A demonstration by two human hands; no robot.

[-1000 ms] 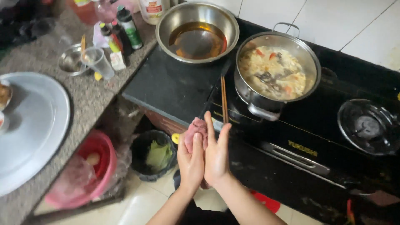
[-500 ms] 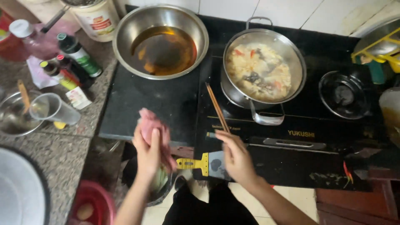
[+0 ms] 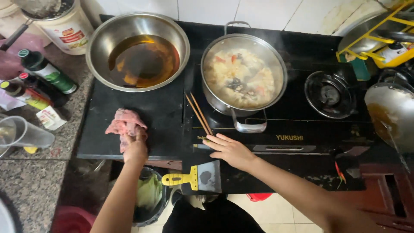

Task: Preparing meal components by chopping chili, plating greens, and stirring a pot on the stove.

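Note:
My left hand (image 3: pixel 135 148) presses a crumpled pink cloth (image 3: pixel 125 124) onto the black surface (image 3: pixel 159 112) left of the stove. My right hand (image 3: pixel 230 150) rests flat with fingers spread on the front edge of the black stove (image 3: pixel 293 138), its fingertips beside the lower ends of two wooden chopsticks (image 3: pixel 198 114) that lie against the steel pot of soup (image 3: pixel 243 77). A scraper with a yellow handle (image 3: pixel 194 177) lies just below my right hand, near the stove's front edge.
A steel bowl of dark oil (image 3: pixel 138 51) stands behind the cloth. Sauce bottles (image 3: pixel 39 80) and a clear plastic cup (image 3: pixel 26 133) are on the granite counter at left. A gas burner (image 3: pixel 330 92) and a wok (image 3: pixel 390 114) are at right. A bin with green scraps (image 3: pixel 148 194) stands below.
My left hand has brought the pink cloth down onto the black surface. My right hand has moved up from the scraper to the stove front by the chopsticks.

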